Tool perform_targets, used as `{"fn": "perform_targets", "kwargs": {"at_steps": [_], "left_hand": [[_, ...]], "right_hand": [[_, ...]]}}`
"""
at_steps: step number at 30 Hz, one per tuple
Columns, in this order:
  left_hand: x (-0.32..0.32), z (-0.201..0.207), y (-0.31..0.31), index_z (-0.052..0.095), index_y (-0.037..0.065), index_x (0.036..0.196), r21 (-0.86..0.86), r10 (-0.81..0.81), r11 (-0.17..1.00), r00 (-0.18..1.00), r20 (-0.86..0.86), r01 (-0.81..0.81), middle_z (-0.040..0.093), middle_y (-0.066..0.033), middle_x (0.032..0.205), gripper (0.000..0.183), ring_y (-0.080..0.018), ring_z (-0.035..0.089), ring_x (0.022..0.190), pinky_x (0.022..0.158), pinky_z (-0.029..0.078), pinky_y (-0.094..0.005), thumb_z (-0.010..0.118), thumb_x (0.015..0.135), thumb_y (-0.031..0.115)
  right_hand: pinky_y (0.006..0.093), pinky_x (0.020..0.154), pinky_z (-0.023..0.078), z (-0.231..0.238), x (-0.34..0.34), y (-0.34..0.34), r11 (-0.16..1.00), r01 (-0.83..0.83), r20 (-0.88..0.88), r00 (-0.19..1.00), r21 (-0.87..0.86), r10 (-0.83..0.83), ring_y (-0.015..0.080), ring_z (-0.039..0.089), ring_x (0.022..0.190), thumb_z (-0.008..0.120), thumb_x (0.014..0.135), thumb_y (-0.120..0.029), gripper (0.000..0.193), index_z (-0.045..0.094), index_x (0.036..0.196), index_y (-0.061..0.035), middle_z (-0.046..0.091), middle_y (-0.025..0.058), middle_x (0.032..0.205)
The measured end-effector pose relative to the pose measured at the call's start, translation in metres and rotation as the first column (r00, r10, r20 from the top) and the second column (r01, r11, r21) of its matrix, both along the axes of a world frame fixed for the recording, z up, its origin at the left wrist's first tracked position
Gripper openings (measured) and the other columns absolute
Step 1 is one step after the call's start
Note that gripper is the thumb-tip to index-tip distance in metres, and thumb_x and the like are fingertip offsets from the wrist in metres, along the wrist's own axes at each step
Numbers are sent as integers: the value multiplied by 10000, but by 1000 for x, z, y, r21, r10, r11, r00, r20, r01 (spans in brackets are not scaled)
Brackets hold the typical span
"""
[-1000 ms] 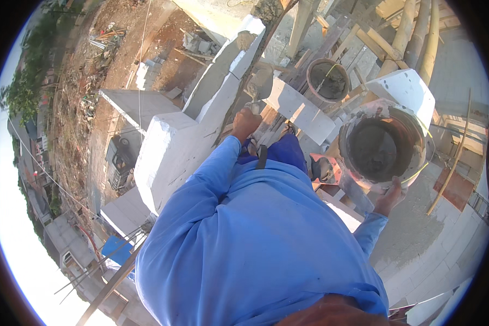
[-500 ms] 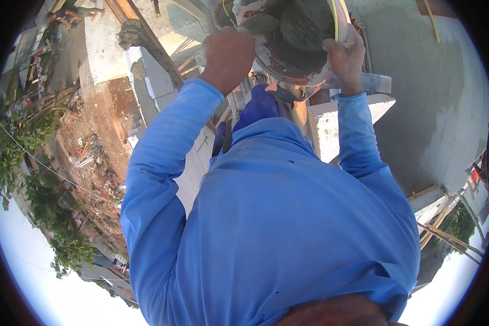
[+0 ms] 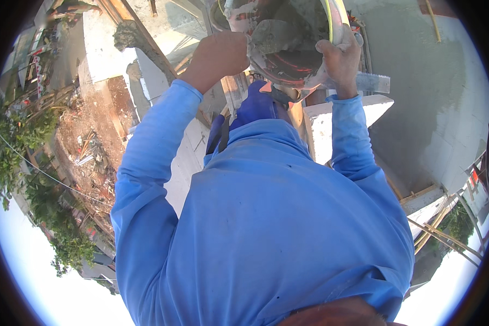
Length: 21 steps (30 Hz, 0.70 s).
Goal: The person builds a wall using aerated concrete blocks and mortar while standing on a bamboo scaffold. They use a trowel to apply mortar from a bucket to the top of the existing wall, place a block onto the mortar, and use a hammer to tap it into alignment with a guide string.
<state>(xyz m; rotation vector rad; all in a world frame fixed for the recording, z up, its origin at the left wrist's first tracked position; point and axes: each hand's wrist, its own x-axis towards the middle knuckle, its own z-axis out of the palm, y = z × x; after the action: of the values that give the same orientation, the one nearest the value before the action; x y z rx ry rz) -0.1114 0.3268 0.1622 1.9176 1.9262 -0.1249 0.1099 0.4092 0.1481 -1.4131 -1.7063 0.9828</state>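
Note:
A round bucket point(image 3: 294, 76) with wet grey mortar point(image 3: 304, 32) stands at the top of the view, its inner wall smeared and reddish in places. My right hand point(image 3: 342, 62) grips its right rim, thumb on the inner side, beside a pale yellow-edged band. Closed in a fist at the bucket's left edge, my left hand point(image 3: 218, 58) holds a trowel; its handle is hidden by the fingers. The mortar-coated trowel blade point(image 3: 271, 35) reaches into the bucket. Below the bucket lies a handsaw point(image 3: 376, 83), its toothed blade sticking out past my right wrist.
A white block point(image 3: 345, 119) sits beneath my right forearm. Left of me runs a white block wall point(image 3: 149, 76) with mortar and a wooden plank point(image 3: 141, 35). Grey rendered surface point(image 3: 424, 98) spreads on the right. Rubble ground point(image 3: 92, 152) lies lower left.
My left hand has moved a little left and down, and its wrist has turned. The trowel blade has shifted within the bucket. My right hand keeps its hold on the rim, slightly further left.

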Motion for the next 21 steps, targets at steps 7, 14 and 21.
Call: {"fn": "perform_targets", "kwargs": {"at_steps": [7,14,21], "left_hand": [[33,-32,13,662,-3,804,87,-183,979,983,-30,185,662,-177,812,196,-317,662,777,670,539,-389,598,745,172],[0,-37,-8,631,-99,838,-224,96,975,905,415,-1,640,-272,807,402,-379,648,781,695,508,-422,658,635,247],[-17,-35,-75,606,66,1113,-77,306,936,690,656,-343,650,-241,831,507,-394,633,757,708,504,-414,682,625,179]], "right_hand": [[334,510,399,1,-6,-3,1000,13,-68,998,22,-11,163,429,542,628,590,-141,254,440,689,-3,474,70,556],[275,609,430,-2,0,13,1000,8,-77,997,-7,-8,137,506,672,619,622,-65,275,565,872,36,534,43,725],[262,604,441,13,-4,22,997,36,-225,973,-68,-51,123,531,676,564,686,7,215,565,899,30,554,51,777]]}}
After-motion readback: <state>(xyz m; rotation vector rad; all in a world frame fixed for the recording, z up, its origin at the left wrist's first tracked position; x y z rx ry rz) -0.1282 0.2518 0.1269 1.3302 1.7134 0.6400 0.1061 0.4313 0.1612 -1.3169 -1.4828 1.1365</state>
